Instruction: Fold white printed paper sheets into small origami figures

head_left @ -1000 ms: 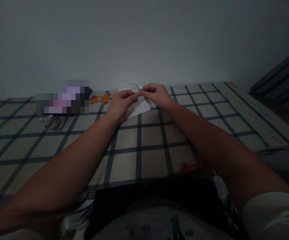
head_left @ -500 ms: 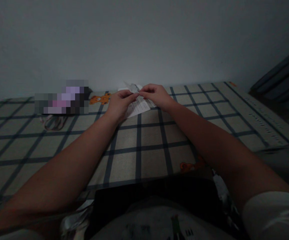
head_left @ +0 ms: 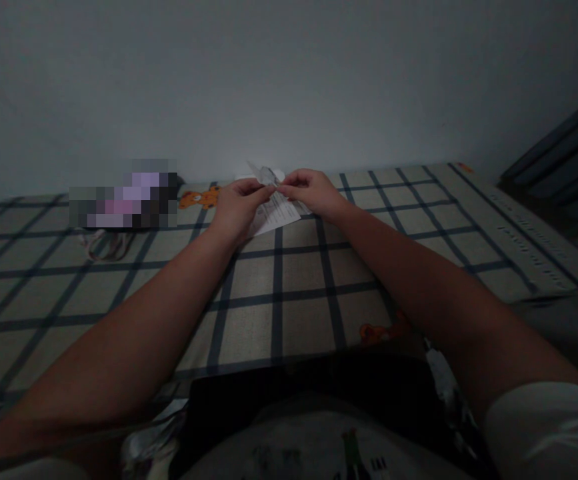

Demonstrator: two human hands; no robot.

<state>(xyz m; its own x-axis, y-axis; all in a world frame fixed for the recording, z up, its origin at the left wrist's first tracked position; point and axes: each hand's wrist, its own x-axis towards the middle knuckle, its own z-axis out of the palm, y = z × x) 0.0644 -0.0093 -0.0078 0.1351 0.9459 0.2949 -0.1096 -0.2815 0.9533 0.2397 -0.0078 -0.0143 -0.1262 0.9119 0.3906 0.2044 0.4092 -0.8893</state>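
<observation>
The left hand point(head_left: 241, 205) and right hand point(head_left: 313, 193) nearly meet at the fingertips, both pinching a small pale crumpled piece point(head_left: 269, 176) that sticks up between them. Beneath the hands, a printed sheet point(head_left: 279, 212) lies on a checked cover point(head_left: 301, 270); left of the left hand sits a pixelated object point(head_left: 136, 195).

Light is dim; a plain grey wall point(head_left: 289, 87) rises behind a checked cloth point(head_left: 301, 270), a dark ridged shape point(head_left: 566, 157) rightward.

12 o'clock: paper point(head_left: 281, 213) on cloth point(head_left: 299, 273), small piece point(head_left: 267, 176) above, wall point(head_left: 289, 80) behind | 11 o'clock: obscured object point(head_left: 136, 199), strap point(head_left: 103, 258) before it
</observation>
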